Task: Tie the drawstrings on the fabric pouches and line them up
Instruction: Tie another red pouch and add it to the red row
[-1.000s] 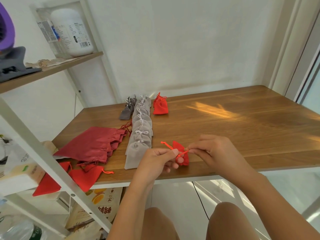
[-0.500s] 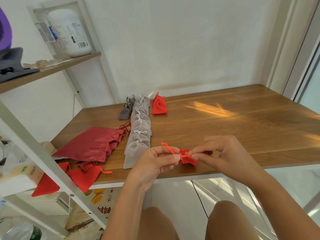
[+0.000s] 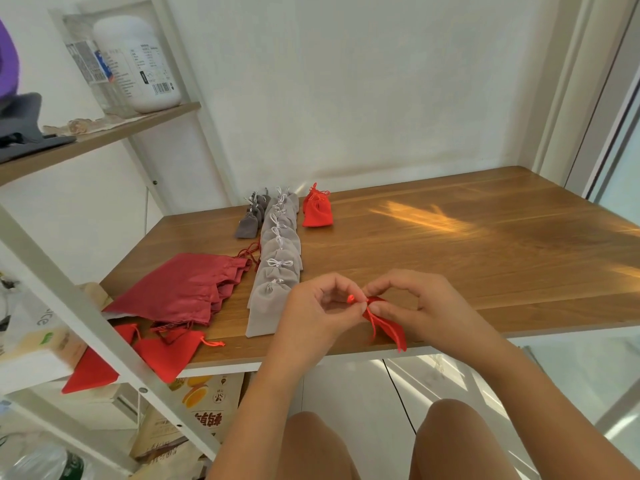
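Note:
A small red pouch (image 3: 389, 327) hangs above the front edge of the wooden table (image 3: 485, 258). My left hand (image 3: 318, 311) and my right hand (image 3: 420, 304) both pinch its red drawstring at the pouch's neck, fingertips nearly touching. A row of several tied light grey pouches (image 3: 277, 265) runs from the front toward the wall. Small dark grey pouches (image 3: 251, 220) lie left of the row's far end. A tied red pouch (image 3: 317, 211) sits right of it.
Large dark red pouches (image 3: 183, 289) lie at the table's left, with loose red pouches (image 3: 162, 351) over the front left corner. A white metal shelf frame (image 3: 86, 317) crosses the left foreground. The shelf above holds a white bottle (image 3: 138, 64). My knees are under the table edge.
My hands came closer together and shifted right. The red pouch turned from lying between my hands to hanging below my fingers, and the loose cord end on the left was drawn in.

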The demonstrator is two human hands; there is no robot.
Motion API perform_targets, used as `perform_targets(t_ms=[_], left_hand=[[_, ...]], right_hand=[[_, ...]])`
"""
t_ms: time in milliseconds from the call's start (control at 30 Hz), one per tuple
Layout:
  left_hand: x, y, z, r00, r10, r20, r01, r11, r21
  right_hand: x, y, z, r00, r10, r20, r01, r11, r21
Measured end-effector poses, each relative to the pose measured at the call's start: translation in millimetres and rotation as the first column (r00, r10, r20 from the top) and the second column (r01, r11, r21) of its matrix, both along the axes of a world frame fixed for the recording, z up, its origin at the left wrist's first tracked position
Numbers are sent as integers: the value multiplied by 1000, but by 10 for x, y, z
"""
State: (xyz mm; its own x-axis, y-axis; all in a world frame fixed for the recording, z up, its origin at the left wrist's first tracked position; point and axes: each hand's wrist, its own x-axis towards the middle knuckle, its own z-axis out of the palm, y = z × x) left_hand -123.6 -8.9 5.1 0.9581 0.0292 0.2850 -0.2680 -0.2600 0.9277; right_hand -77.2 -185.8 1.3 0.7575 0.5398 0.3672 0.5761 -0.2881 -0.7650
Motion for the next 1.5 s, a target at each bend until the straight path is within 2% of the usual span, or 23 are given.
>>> perform_targets(t_ms=[167, 333, 633, 800, 900, 1033, 1233, 1367, 1433, 1500], left_hand=[[27, -21, -113, 992, 101, 71, -111, 981, 161], [38, 2, -169, 990, 63, 128, -104, 934, 341], [98, 110, -374, 975, 20, 223, -145, 816, 559], [94, 101, -433, 966, 43, 254, -181, 817, 548], [86, 87, -418, 938, 22, 345, -210, 829, 519], [95, 87, -421, 900, 60, 431, -264, 864, 430], [111, 66, -403, 896, 180, 405, -306, 912, 273], [102, 17, -359, 904, 229, 361, -302, 939, 163], [100, 20, -326, 930, 232, 286, -287, 943, 169], [91, 42, -315, 938, 237, 251, -295, 928, 227]], right_hand=[[-46, 112, -66, 995, -103, 11, 103, 995, 18], [-24, 151, -172, 991, -135, 20, 136, 991, -15], [-21, 171, -296, 984, -58, -167, 61, 998, 14], [50, 182, -289, 953, -90, -291, 125, 986, 106], [78, 162, -259, 931, -17, -364, 53, 995, 90], [105, 111, -181, 880, 64, -470, 28, 982, 187], [77, 159, -132, 920, 4, -392, 102, 963, 248], [69, 213, -103, 940, -88, -330, 167, 961, 220], [90, 208, -62, 951, -148, -271, 200, 965, 172], [145, 165, -17, 960, -242, -144, 255, 963, 82]])
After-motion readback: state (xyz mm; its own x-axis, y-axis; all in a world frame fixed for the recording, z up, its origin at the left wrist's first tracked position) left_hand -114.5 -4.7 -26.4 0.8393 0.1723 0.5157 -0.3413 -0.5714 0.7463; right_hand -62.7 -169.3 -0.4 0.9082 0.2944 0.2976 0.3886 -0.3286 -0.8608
